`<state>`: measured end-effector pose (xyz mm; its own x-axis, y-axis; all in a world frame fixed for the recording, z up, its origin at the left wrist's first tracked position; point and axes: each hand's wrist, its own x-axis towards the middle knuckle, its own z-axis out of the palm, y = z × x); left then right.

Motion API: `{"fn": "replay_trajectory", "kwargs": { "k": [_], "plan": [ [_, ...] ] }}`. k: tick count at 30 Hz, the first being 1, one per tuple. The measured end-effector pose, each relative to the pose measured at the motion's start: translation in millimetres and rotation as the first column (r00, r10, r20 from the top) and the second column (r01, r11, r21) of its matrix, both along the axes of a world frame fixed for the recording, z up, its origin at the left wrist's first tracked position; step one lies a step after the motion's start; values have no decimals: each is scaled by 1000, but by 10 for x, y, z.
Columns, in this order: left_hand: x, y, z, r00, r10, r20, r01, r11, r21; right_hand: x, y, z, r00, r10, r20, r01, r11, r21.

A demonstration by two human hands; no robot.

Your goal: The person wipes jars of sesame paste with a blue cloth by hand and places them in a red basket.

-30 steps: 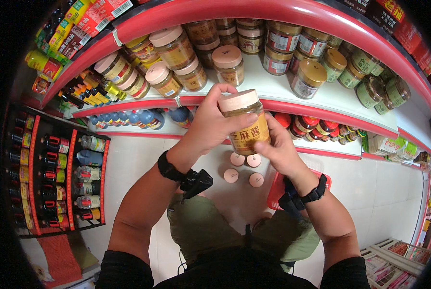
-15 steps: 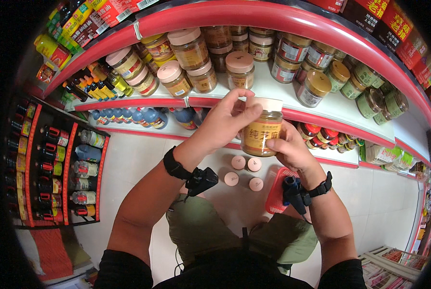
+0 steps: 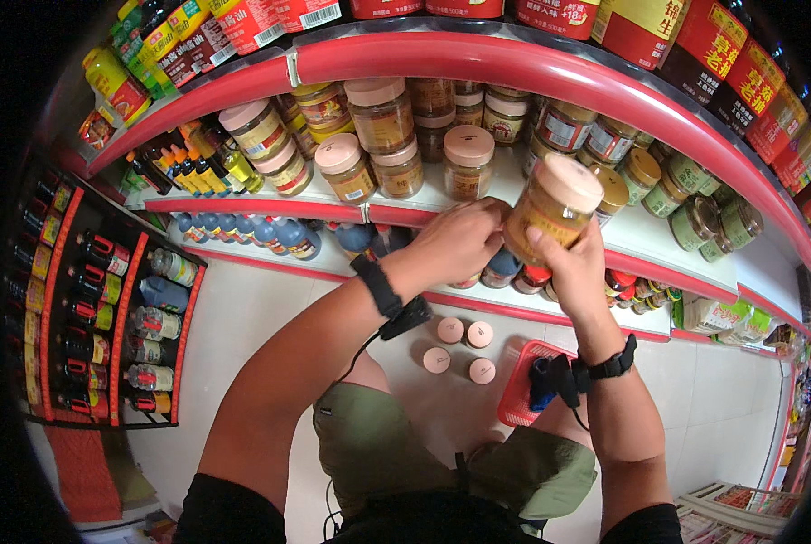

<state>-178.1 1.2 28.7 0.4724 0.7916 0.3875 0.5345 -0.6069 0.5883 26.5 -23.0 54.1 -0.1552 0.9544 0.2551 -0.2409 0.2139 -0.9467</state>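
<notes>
My right hand grips a glass jar of brown paste with a yellow label and a pale pink lid. The jar is raised in front of the shelf edge, its lid leaning to the right. Close to the jar's left side is my left hand, its fingers curled in. The jar partly hides those fingertips, and whatever they may hold does not show. Behind my hands, similar pink-lidded jars stand on the white shelf, some stacked in twos.
Several pink-lidded jars stand on the floor, beside a red plastic basket with something dark blue over it. Gold- and green-lidded jars fill the shelf's right. Blue bottles line the lower shelf. A dark bottle rack stands left.
My right hand has carried the jar up and to the right, tilting it. My left hand has left the lid and curled its fingers lower down. The view has shifted slightly.
</notes>
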Motion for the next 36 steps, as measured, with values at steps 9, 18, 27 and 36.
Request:
{"fn": "replay_trajectory", "kwargs": {
  "k": [9,18,27,36],
  "plan": [
    [46,329,-304,975,193,-107,-160,952,262,-249,498,259,981,-107,163,83,986,145],
    [-54,153,-257,917,331,-224,-306,942,138,-458,875,208,964,-185,189,142,965,221],
    [-128,76,-312,912,346,-220,-294,926,238,-824,1170,277,930,-196,311,85,938,336],
    [-244,-12,-374,899,344,-270,-257,915,310,-1100,1264,178,903,-247,352,105,920,378]
  ]
}}
